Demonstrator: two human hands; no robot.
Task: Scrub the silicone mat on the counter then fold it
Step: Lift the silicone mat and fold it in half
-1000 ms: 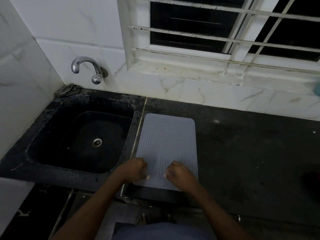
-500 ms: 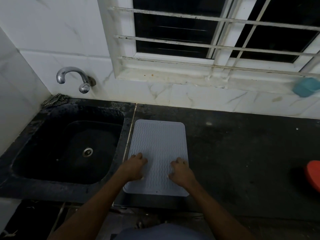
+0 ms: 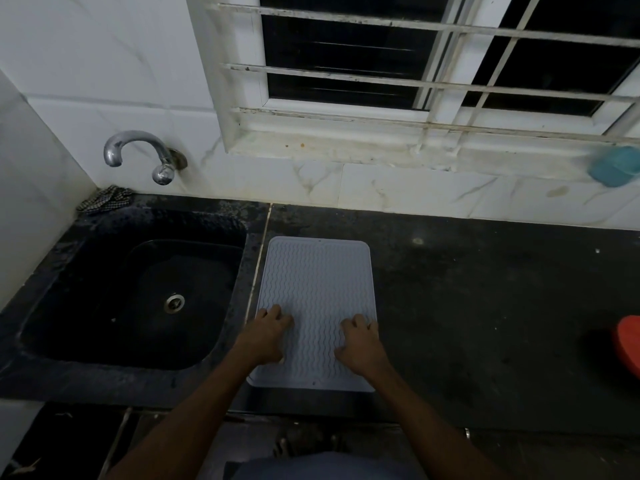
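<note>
Two hands, one mat.

Left hand (image 3: 268, 336): rests on the near-left part of the silicone mat (image 3: 317, 282), fingers bent, tips pressed down; grip unclenched, nothing visibly held.

Right hand (image 3: 362, 341): rests on the near-right part, posed the same; grip likewise unclenched and empty as far as can be seen.

Silicone mat: pale grey, wavy-ribbed; lies flat and fully unfolded on the dark worktop (image 3: 485, 323), just beside the sink (image 3: 86, 258), near edge close to the worktop's front.

Scrubbing gear: no brush, sponge or soap seen in either hand or on the mat; no suds or water discernible.

Progress, as judged: scrubbing stage at most, bare-handed if under way; cannot tell how much is done. Fold not yet begun, no corner lifted. Remaining: finish scrubbing, then fold.

Also present: tap (image 3: 138, 147) over the sink; checked cloth (image 3: 105, 199) in the corner behind it; teal object (image 3: 613, 166) by the sill; red object (image 3: 628, 344) at the far right edge.
</note>
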